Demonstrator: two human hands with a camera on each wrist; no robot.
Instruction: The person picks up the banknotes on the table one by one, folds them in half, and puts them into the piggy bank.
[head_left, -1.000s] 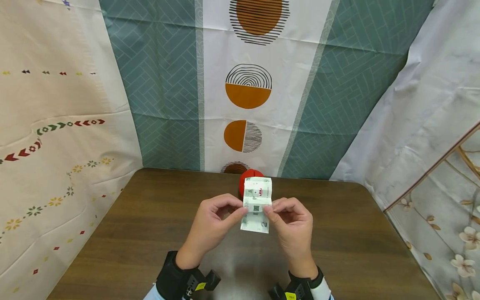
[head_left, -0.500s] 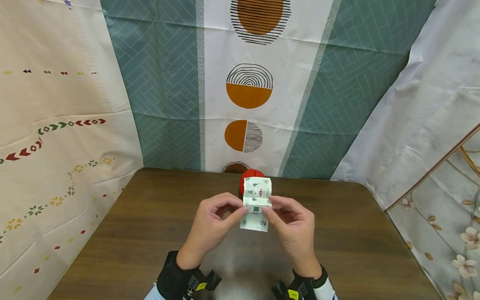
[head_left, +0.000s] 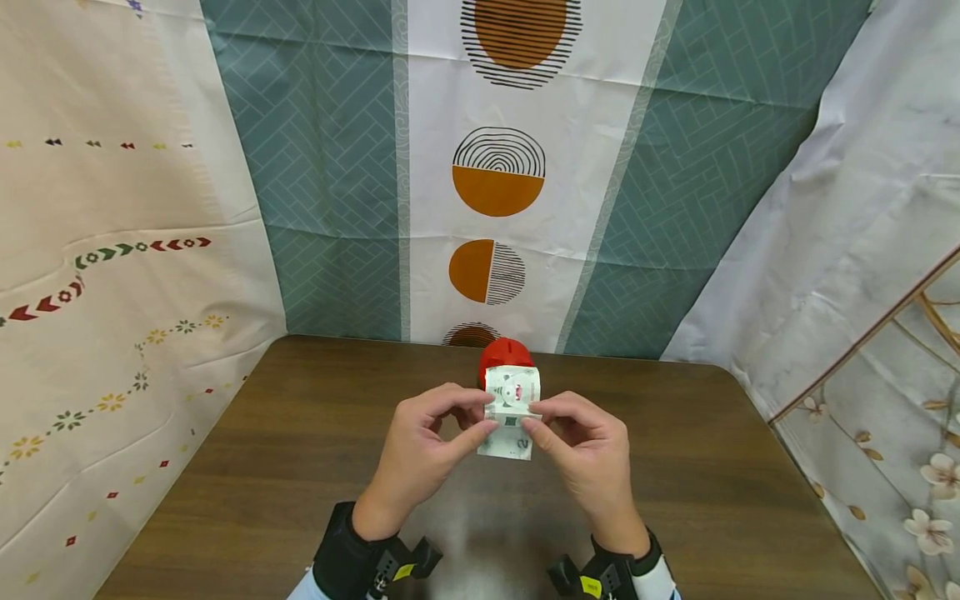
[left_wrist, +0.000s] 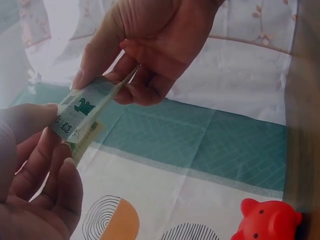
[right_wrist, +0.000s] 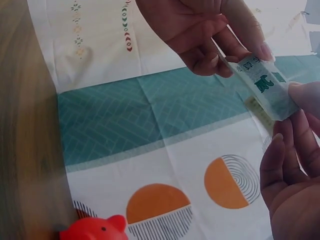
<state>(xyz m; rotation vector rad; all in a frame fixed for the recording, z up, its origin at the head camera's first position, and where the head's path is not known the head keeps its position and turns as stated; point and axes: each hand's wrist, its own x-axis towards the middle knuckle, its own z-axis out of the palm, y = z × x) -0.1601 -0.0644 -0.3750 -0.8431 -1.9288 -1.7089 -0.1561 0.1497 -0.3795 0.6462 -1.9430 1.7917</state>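
Observation:
A pale green banknote [head_left: 513, 385], creased across its middle, is held upright over the table by both hands. My left hand [head_left: 420, 442] pinches its left edge at the crease between thumb and index finger. On the opposite edge my right hand [head_left: 587, 442] does the same. Both wrist views show the note [left_wrist: 82, 109] bent into folded panels with green print, and its far end hanging below. Behind it at the table's back edge stands a red piggy bank [head_left: 504, 352], partly covered by the note in the head view; its ears and eyes show in the left wrist view.
The brown wooden table [head_left: 300, 433] reaches back to a patterned cloth [head_left: 337, 167] hung behind it. Cream embroidered cloth [head_left: 135, 350] hangs at the left, and white floral cloth [head_left: 847, 250] at the right. Each wrist wears a black strap with a camera.
The note's upper part has tipped down at the crease, so more of the piggy bank shows. Both index fingers have shifted onto the note's edges near the crease.

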